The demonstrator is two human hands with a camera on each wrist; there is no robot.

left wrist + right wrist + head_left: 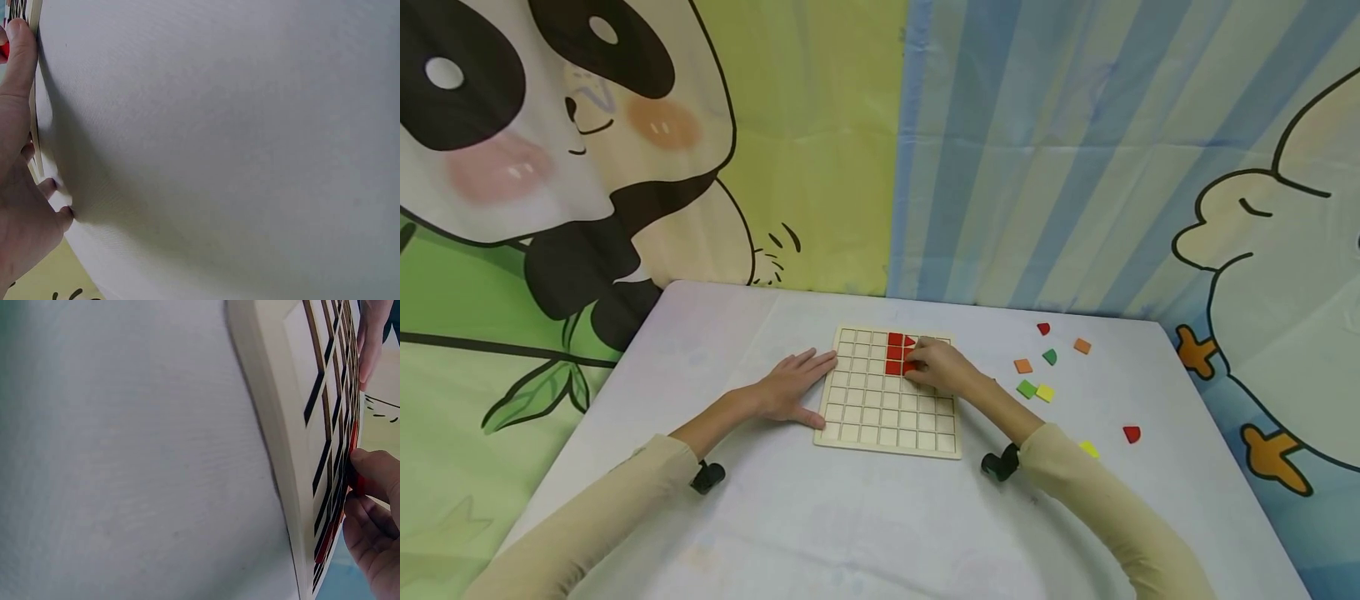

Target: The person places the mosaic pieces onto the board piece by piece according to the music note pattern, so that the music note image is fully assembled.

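A pale wooden grid board (887, 451) lies on the table, with red pieces (893, 367) in several cells of its upper part. Fingers spread, my left hand (792, 387) rests along the board's left edge, its thumb near the lower left corner. Over the board's upper right part, my right hand (946, 367) pinches a red piece (360, 484) between thumb and fingers, right at the cells. That piece's outline is mostly hidden by the fingers. In the left wrist view, the left thumb (22, 53) lies against the board's side.
Loose pieces lie on the white-covered table (820, 517) right of the board: orange squares (1082, 346), a green square (1027, 388), a dark green piece (1050, 357), yellow pieces (1044, 392) and red rounded pieces (1132, 434). A printed curtain (820, 150) hangs behind the table.
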